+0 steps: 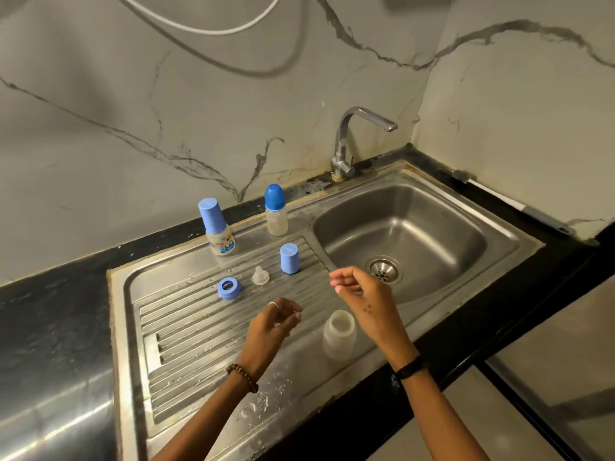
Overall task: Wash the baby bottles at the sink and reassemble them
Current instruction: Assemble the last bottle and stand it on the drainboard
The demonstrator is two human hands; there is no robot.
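One baby bottle lies dismantled on the ribbed drainboard (186, 331) of a steel sink, with its parts spread out: the open bottle body (338, 334) stands upright near the front edge, just beside the basin (399, 227); the blue screw ring (229, 288), the clear teat (259, 275) and the blue cap (289, 258) sit apart from one another farther back. Two more bottles, a printed bottle (219, 227) and a plain bottle (276, 211), stand capped at the rear of the drainboard, untouched. The left hand (273, 327) hovers over the drainboard with fingers loosely curled and empty; the right hand (362, 294) hovers above the basin's near edge, fingers relaxed and slightly bent, likewise holding nothing. Neither hand touches any part. The tap (352, 141) shows no running water, and a bottle brush (506, 201) lies on the dark counter behind the basin, well apart from both hands. The step in hand appears to be the end of taking the first bottle apart, with washing not yet begun. The next move probably calls for opening the tap, which stands beyond the basin, and bringing the open bottle body under the spout, with the brush fetched from the far counter. The teat is small and clear, so it may be easy to overlook or knock toward the drain (382, 269).
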